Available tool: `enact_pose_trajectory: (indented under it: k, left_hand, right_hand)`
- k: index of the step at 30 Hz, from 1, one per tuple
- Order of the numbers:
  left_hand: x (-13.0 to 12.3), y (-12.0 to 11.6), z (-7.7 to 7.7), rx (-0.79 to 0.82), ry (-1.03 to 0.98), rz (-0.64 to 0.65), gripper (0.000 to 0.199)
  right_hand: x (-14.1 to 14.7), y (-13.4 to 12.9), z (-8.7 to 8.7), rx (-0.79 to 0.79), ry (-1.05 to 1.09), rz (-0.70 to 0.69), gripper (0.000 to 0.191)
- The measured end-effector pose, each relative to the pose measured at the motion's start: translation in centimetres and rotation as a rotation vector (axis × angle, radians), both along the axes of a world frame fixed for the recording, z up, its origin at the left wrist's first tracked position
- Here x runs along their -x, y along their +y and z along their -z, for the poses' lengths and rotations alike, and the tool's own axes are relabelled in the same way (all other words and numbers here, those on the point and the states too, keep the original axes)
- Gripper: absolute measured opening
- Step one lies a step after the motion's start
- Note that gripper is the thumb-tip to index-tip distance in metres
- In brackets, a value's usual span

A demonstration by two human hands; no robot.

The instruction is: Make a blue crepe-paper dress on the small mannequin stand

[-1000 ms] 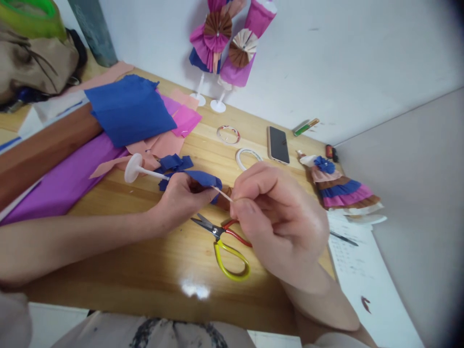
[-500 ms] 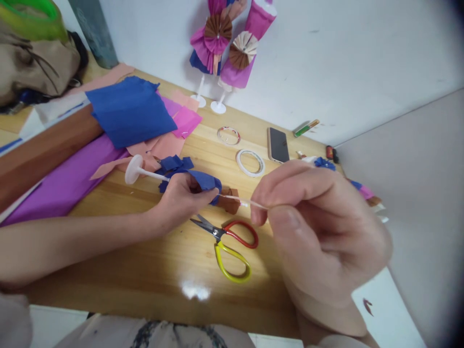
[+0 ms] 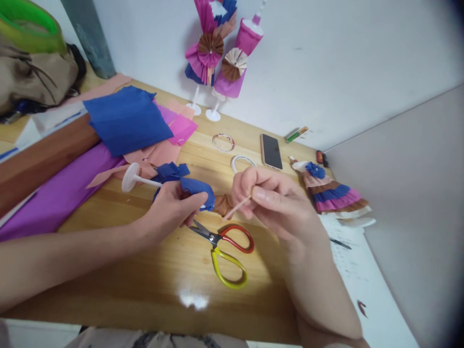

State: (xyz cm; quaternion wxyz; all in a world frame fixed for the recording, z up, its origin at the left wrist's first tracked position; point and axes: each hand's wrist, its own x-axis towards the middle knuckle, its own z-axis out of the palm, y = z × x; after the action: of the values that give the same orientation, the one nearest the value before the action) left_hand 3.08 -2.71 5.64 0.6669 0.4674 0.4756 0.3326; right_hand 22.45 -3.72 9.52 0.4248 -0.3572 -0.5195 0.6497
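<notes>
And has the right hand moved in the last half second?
Yes: against the white ring, the right hand has moved left and a little up in the view, now hiding the ring's lower right part, which was uncovered then.

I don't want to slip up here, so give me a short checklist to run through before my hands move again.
1. Left hand grips the blue paper: ok, its thumb lies against it.
2. Right hand holds the strip: ok, pinched at one end.
3. Strip's free end clear of the brown paper: cannot tell; it shows close to it in this one view.
4. Scissors shut: not ok, the blades stand apart.
5. Gap between blades and left hand: cannot tell; the tips show right by its fingers.
</notes>
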Motion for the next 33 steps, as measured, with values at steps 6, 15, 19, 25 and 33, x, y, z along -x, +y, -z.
enact_pose_trajectory:
  k: [6,15,19,25,33]
  left_hand:
    - [0.6,0.5,0.1,0.055,0.019,-0.013,0.023]
    - [0.8,1.0,0.3,0.102,0.036,-0.013,0.025]
    - [0.9,1.0,0.8,0.118,0.044,-0.011,0.025]
    - [1.0,0.6,1.5,0.127,0.006,0.003,0.028]
    - [1.0,0.9,1.4,0.249,0.014,-0.03,0.024]
  right_hand:
    - [-1.5,1.4,2.2,0.284,0.109,-0.287,0.025]
    - [-2.2,1.5,3.7,0.37,-0.007,-0.188,0.023]
    - [-2.6,1.8,3.6,0.338,-0.048,-0.083,0.021]
    - [-3.0,2.3,3.9,0.303,-0.093,0.062,0.022]
    - [-3.3,3.5,4.7,0.303,-0.053,0.218,0.025]
